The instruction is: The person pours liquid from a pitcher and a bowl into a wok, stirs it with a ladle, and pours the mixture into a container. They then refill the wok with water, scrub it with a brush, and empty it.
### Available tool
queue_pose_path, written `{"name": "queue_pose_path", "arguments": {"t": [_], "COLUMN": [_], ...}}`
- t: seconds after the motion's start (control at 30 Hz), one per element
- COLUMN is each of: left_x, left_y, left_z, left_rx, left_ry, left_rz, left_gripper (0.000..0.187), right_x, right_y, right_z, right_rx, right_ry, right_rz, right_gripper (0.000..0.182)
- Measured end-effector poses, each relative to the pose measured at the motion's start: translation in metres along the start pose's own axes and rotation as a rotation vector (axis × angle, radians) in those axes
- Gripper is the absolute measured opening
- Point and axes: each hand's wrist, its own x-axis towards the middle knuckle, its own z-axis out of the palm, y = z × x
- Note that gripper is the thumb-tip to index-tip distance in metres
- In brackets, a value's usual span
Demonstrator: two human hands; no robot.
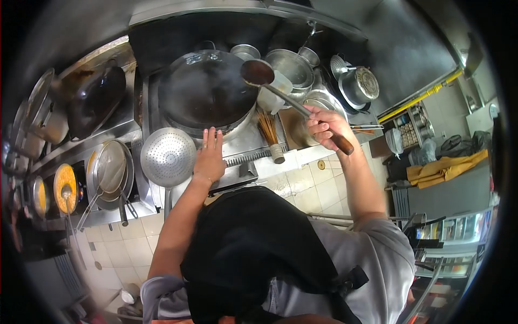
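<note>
My right hand [328, 127] is wrapped around the handle of a long ladle [287, 99], close to its wooden end. The ladle's bowl, dark brown inside, overlaps the right rim of a large dark wok [208, 97] in this view. Haze hangs over the wok's dark inside. With fingers stretched out, my left hand [210, 159] lies at the wok's near edge. Just left of that hand is a round perforated skimmer [168, 156], its handle pointing toward me. A bundled bamboo wok brush [270, 135] rests on the steel stove top between my two hands.
Metal pots and bowls [291, 67] crowd the back right, beside a white plastic container [275, 92]. On the left, another dark wok [100, 100] leans, and a pan of orange-yellow food [66, 186] holds a ladle. Wire strainers [111, 167] sit over a pan nearby.
</note>
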Motion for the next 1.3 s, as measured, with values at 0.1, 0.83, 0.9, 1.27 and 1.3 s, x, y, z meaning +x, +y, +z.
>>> {"name": "queue_pose_path", "arguments": {"t": [0.1,0.83,0.9,1.27,1.3], "left_x": [0.001,0.004,0.000,-0.002,-0.001], "left_y": [0.001,0.001,0.004,-0.001,-0.002], "left_z": [-0.002,-0.013,-0.013,-0.009,-0.006], "left_rx": [0.006,0.055,0.062,0.025,0.021], "left_ry": [-0.002,-0.048,-0.053,0.029,0.032], "left_rz": [0.002,0.023,0.010,0.041,0.032], "left_gripper": [0.095,0.093,0.093,0.088,0.088], "right_x": [-0.008,0.018,0.028,0.140,0.136], "right_y": [-0.009,0.086,0.087,0.118,0.120], "right_z": [-0.006,-0.095,-0.088,-0.042,-0.039], "right_rx": [-0.164,-0.518,-0.463,-1.742,-1.749], "right_ry": [0.084,0.360,0.282,0.407,0.399], "right_rz": [-0.091,-0.381,-0.374,-0.413,-0.412], "right_gripper": [0.049,0.078,0.077,0.080,0.080]}}
